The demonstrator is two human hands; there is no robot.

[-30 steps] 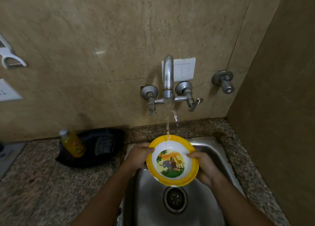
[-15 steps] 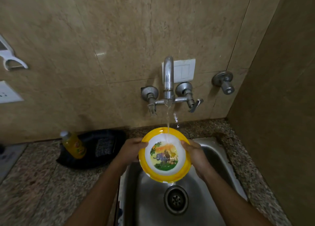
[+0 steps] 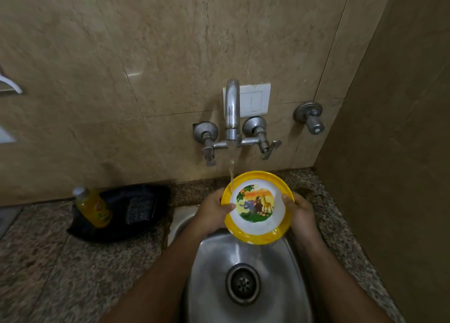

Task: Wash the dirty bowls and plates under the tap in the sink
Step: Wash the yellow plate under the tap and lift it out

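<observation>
A yellow-rimmed bowl (image 3: 257,207) with a cartoon animal picture inside is held tilted above the steel sink (image 3: 214,274). My left hand (image 3: 211,213) grips its left rim, thumb inside the bowl. My right hand (image 3: 300,212) grips the right rim the same way. The tap (image 3: 231,113) on the wall runs, and its stream (image 3: 231,174) lands on the bowl's upper left inner edge. Water spills over the bowl's lower rim into the sink.
A yellow bottle (image 3: 93,208) stands on a dark tray (image 3: 136,213) on the speckled granite counter (image 3: 60,269) left of the sink. The sink drain (image 3: 243,283) lies below the bowl. A side wall closes the right.
The bowl has shifted right and turned so its picture stands more upright; the stream now hits its left inner edge instead of the top middle. Both hands stayed on the rim.
</observation>
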